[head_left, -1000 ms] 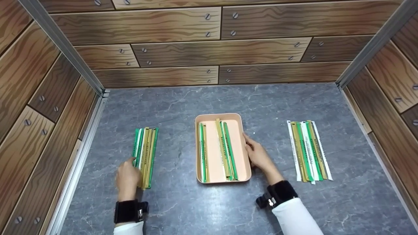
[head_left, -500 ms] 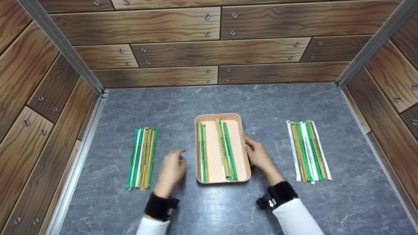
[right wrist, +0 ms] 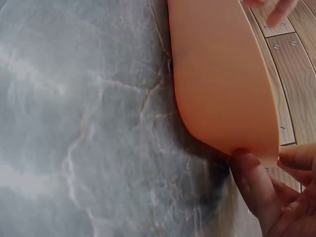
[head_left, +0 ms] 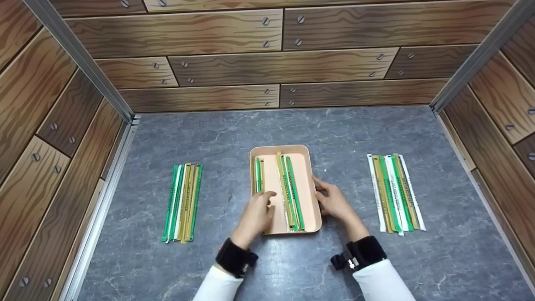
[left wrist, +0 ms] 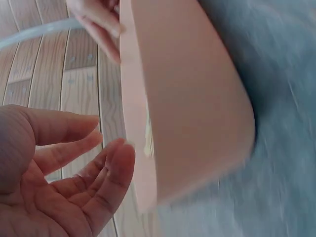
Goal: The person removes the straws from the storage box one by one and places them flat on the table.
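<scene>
A smooth peach tray (head_left: 311,190) of flat strips (head_left: 288,192) sat on grey marbled tabletop (head_left: 234,138); left hand (head_left: 256,216) hovered slack-fingered, right hand (head_left: 334,201) clasped its rim.

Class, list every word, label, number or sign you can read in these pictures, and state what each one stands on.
None can be read.
White strips in the right pile: dark print runs along them, too small to read.
Strips in the tray and the left pile: faint marks, too blurred to read.
Wrist views: no text shows on the tray's wall.
</scene>
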{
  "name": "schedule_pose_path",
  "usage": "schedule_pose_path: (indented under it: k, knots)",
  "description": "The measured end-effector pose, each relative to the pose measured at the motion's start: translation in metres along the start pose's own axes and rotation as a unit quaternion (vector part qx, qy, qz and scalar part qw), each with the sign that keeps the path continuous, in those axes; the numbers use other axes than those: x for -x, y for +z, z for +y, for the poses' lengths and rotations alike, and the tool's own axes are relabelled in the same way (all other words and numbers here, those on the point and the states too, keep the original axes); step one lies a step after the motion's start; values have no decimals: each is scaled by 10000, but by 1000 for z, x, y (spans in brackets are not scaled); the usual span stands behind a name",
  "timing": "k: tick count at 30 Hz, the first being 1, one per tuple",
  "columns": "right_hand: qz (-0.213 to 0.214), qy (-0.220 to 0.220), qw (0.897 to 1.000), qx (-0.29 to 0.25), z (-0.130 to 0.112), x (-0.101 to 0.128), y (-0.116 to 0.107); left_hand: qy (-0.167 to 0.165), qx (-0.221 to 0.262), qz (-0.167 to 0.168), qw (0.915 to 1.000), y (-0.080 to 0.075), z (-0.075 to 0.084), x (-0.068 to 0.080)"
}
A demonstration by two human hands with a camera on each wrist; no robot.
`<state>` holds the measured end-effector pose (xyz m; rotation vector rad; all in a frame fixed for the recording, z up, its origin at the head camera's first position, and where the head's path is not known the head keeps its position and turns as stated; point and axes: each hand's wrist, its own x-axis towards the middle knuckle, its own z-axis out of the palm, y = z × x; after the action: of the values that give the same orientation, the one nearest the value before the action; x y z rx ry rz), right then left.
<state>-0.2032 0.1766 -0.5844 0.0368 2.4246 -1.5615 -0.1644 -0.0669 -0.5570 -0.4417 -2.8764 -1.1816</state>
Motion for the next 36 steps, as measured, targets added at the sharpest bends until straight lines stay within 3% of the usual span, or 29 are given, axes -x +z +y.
schedule_pose_path:
  k: [10, 15, 20, 29, 36]
  knots:
    - [260, 12, 9997, -33, 4, 0, 2, -423, -821, -533, 9943, 28, 16, -22]
    - [256, -20, 9997, -15, 3, -1, 0, -376, -1213, -758, 9890, 39, 18, -28]
    - [236, -7, 9997, -11, 2, -2, -2, -461, -1442, -610, 9866, 46, 17, -30]
    - [163, 279, 9990, -306, 2, -2, -1, -420, -1226, -69, 9915, 50, 15, -30]
    - [143, 356, 9987, -322, 2, -2, -1, -528, -926, -51, 9943, 45, 10, -30]
